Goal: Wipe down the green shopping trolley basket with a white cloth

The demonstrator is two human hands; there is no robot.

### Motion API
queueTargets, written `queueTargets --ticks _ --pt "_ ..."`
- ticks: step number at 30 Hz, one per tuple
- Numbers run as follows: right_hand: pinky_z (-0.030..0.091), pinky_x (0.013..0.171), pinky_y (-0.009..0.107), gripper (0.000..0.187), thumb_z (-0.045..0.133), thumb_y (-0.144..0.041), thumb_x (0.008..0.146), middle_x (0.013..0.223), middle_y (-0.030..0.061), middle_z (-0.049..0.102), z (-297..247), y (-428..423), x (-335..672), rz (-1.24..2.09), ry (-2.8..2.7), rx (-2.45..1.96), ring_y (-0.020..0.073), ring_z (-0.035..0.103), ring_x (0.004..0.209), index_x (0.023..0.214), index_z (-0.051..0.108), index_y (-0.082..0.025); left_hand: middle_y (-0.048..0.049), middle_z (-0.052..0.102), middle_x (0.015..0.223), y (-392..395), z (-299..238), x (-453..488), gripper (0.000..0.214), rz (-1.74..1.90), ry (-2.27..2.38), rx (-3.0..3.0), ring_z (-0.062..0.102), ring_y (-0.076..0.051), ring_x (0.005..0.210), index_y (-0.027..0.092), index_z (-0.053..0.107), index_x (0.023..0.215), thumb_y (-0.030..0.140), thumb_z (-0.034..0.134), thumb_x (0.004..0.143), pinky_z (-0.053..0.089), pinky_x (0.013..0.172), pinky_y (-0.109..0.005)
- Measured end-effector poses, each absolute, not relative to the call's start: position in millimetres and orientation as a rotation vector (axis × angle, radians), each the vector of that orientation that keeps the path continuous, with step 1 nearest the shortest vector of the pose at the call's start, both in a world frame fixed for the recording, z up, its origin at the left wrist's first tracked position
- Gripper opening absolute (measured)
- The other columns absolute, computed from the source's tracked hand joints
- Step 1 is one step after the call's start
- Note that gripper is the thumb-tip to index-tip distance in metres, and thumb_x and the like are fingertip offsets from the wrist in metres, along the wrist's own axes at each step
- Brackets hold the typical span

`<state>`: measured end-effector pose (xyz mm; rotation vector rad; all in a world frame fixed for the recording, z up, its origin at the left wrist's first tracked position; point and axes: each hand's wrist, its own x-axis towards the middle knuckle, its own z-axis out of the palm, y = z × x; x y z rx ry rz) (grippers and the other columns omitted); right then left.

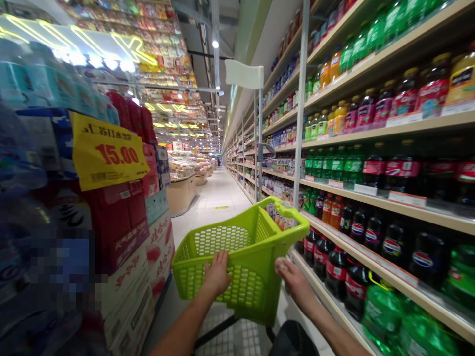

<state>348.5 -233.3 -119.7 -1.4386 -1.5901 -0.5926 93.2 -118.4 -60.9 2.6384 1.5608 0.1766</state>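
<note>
A lime-green plastic shopping cart (260, 257) stands turned sideways in front of me, its handle toward the shelves on the right. My left hand (217, 277) is at the near side of its basket, with the fingers over the top rim and the thumb against the outer wall. At the cart's upright back edge, under the handle, is my right hand (291, 279), its fingers curled in against that edge. The exact hold of the right fingertips is partly hidden. Inside the basket, the visible part shows perforated walls.
On the right run long drink shelves (371, 198) with cola, green soda and juice bottles. Close on the left are stacked drink cartons (126, 277) under a yellow price sign (111, 153). A pale tiled aisle (222, 190) leads ahead past round display bins (181, 195).
</note>
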Motion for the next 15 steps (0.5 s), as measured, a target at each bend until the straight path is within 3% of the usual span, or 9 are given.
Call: queueTargets --ticks 2,8,15 --pt "0.049 0.08 0.035 0.028 0.038 -0.025 0.086 0.104 0.0069 0.058 -118.3 -233.2 339.1 -0.586 -1.637 -1.448 0.0194 0.054 0.094 0.101 0.061 -0.022 -0.005 0.011 0.145 -120.4 -62.1 93.2 0.08 0.163 1.544 2.659 0.009 -0.022 0.133 0.014 0.013 0.136 0.018 0.047 0.064 0.019 0.103 -0.052" --pt "0.039 0.092 0.045 0.032 0.037 -0.024 0.085 0.113 0.0134 0.05 -38.0 -222.8 359.8 -0.901 -1.26 -1.431 0.0241 0.045 0.108 0.107 0.059 -0.017 -0.0033 0.008 0.146 -129.4 -61.1 95.7 0.082 0.168 1.502 2.682 0.007 -0.022 0.133 0.013 0.011 0.137 0.021 0.046 0.064 0.018 0.103 -0.051" --pt "0.046 0.086 0.037 0.035 0.032 -0.017 0.086 0.112 0.0087 0.054 -133.4 -237.3 346.6 -0.712 -1.624 -1.528 0.0207 0.049 0.106 0.109 0.058 -0.021 0.0 0.008 0.146 -135.7 -63.6 93.2 0.085 0.179 1.43 2.703 0.006 -0.021 0.133 0.016 0.011 0.137 0.018 0.044 0.059 0.016 0.104 -0.05"
